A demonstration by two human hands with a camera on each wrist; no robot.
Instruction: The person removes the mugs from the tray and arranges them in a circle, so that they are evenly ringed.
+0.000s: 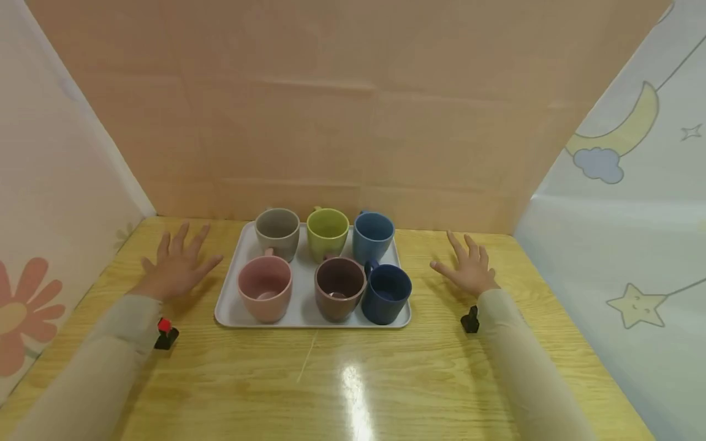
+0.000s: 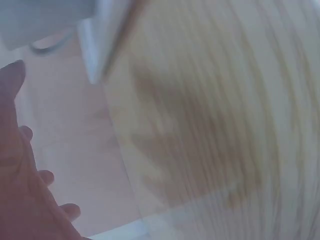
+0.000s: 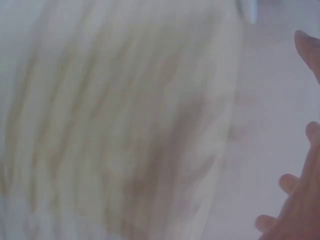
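Observation:
My left hand (image 1: 175,264) is held out with spread fingers on the left side of a white tray (image 1: 302,306), holding nothing. On the other side, my right hand (image 1: 469,269) also has its fingers spread, apart from the tray. Two rows of cups stand upright on the tray. The back row has a grey cup (image 1: 277,237), a yellow-green cup (image 1: 325,245) and a blue cup (image 1: 372,246). In front are a pink cup (image 1: 266,303), a brown cup (image 1: 337,306) and a navy cup (image 1: 384,308). In the left wrist view the left hand (image 2: 25,180) shows along the edge.
The tray lies on a wooden table (image 1: 248,380). A tan panel (image 1: 342,122) rises behind it. White patterned walls stand on the left (image 1: 60,159) and right (image 1: 612,245). Small black devices (image 1: 167,338) sit at both wrists.

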